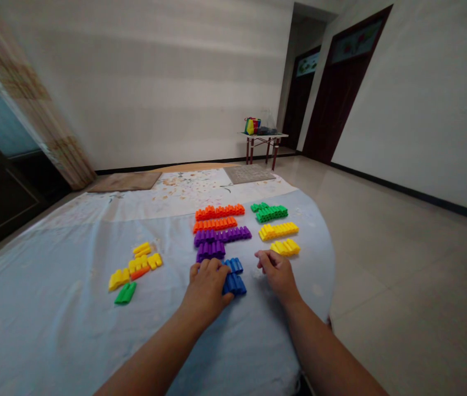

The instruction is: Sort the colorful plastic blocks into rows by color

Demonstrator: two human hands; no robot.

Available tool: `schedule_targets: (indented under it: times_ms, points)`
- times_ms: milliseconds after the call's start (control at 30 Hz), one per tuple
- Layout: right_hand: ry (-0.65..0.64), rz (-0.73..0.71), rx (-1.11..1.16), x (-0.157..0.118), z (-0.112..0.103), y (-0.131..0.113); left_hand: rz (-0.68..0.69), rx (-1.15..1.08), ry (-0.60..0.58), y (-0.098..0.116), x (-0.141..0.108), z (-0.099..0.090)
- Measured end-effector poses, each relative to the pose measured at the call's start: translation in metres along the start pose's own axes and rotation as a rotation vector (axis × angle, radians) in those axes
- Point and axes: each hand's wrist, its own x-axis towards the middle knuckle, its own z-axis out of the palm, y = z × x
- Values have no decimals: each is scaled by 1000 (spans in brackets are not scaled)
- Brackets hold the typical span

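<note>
My left hand point(208, 283) rests over the left end of the blue ridged plastic blocks point(235, 285), its fingers curved round them and its thumb along their near side. Part of the blue pieces is hidden under it. Purple blocks point(210, 251) lie just beyond its fingertips. My right hand point(276, 270) is closed, with fingers curled together, a little to the right of the blue blocks. Whether anything sits inside it is hidden. Close to its knuckles lies a short row of yellow blocks point(286, 247).
Orange rows point(216, 224), green rows point(272, 213) and a longer yellow row point(279, 231) lie farther back. At left are loose yellow point(140, 263), orange point(139, 273) and green pieces point(125, 293). A pale cloth point(72, 330) covers the table, whose rounded edge curves at right.
</note>
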Motion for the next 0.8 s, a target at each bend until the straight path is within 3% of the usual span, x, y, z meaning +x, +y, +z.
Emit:
schedule_targets:
  times_ms: [233,333,467,533,667,800]
  points:
    - [-12,5,2,-1,-1,-1,-32,-62,-38,3,-6,-3]
    - [-6,14,-8,-4,-2,1,-34,-173,84,-7,-13,-13]
    - [-11,32,-24,-5,-4,5,-192,-244,391,-51,-26,-38]
    - [-25,33,-21,-5,-4,6,-336,-228,453,-82,-37,-46]
    - [-37,23,-23,-5,-3,5,-627,-127,250,-140,-61,-44]
    - [-44,6,-15,-6,-2,3,-707,-66,139,-167,-77,-28]
